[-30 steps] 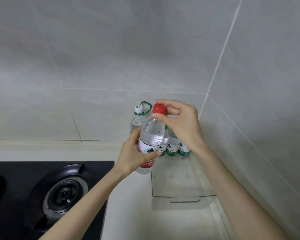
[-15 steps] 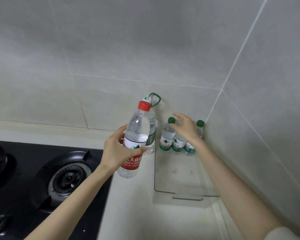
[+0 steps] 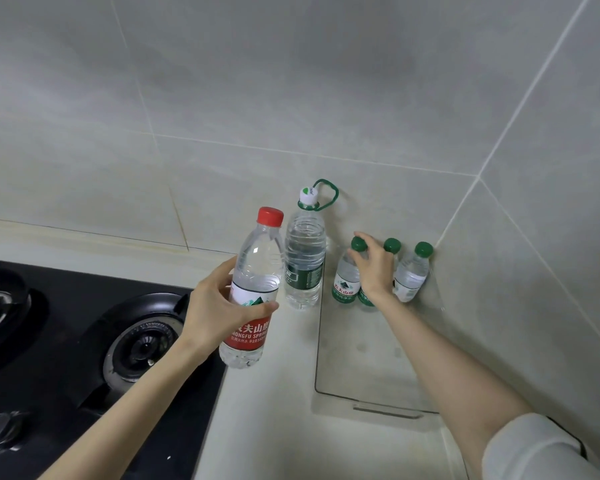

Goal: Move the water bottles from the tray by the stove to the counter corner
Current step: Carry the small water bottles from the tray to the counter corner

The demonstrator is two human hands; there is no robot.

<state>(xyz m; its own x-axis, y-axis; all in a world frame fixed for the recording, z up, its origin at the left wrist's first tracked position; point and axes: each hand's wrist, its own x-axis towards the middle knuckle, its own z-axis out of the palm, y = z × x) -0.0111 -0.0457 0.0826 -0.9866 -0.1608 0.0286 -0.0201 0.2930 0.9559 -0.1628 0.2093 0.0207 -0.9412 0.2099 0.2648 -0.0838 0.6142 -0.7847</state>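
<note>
My left hand (image 3: pixel 212 306) grips a red-capped water bottle (image 3: pixel 253 282) by its middle and holds it tilted above the counter, between the stove and the tray. My right hand (image 3: pixel 374 271) reaches into the wall corner. Its thumb and forefinger pinch the cap and neck of the leftmost small green-capped bottle (image 3: pixel 343 282). Two more small green-capped bottles (image 3: pixel 411 275) stand beside it at the far end of the clear tray (image 3: pixel 361 368); my hand partly hides the middle one. A taller bottle with a white cap and green loop (image 3: pixel 303 258) stands on the counter just left of the tray.
A black gas stove (image 3: pixel 66 358) with a round burner (image 3: pixel 142 344) fills the left side. Tiled walls meet in a corner right behind the small bottles. A pale strip of counter (image 3: pixel 264 427) runs between the stove and the tray.
My right hand left the red cap and reached to the small bottles in the corner. My left hand carried the red-capped bottle down and left, away from the tray.
</note>
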